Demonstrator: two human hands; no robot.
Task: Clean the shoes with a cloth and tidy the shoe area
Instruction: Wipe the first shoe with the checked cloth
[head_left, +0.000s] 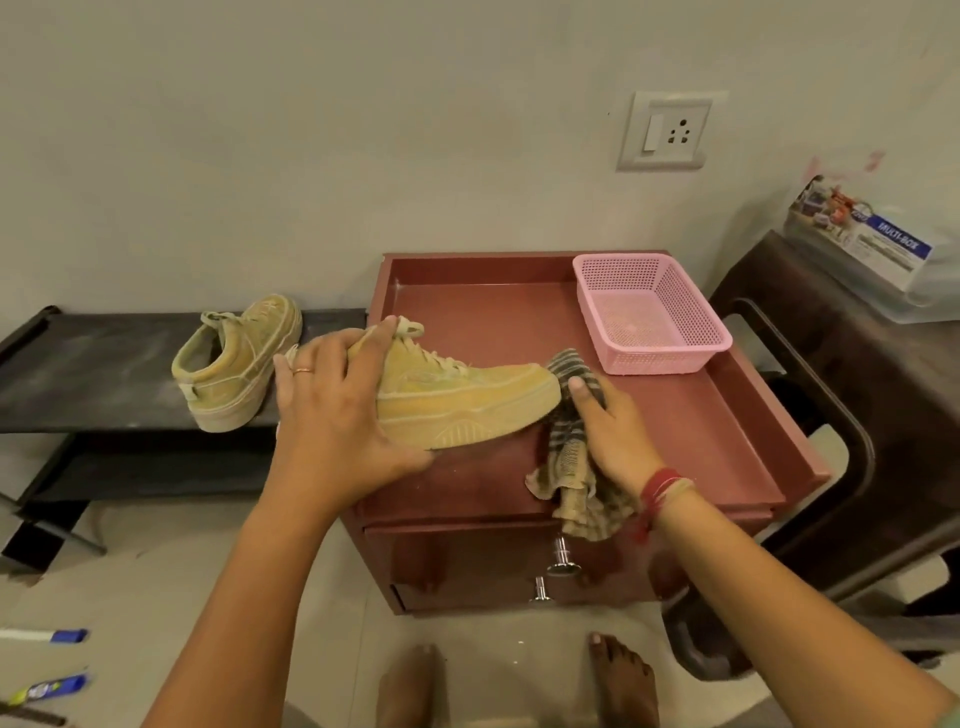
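Wiping 1 shoe (457, 400) near the cabinet top (675, 431) front edge: left hand (332, 415) grips its heel, right hand (610, 431) clutches the cloth (565, 449) at the toe. Brace firmly.

The red cabinet top (675, 415) holds a pink basket (660, 358); the black rack (104, 364) holds one shoe (234, 364).

A plain pale wall (363, 130) with a white socket plate (667, 130) backs a reddish-brown cabinet (493, 312), with a low black rack (93, 364) on its left and a dark stool (831, 364) on its right, all on a light floor (156, 597).
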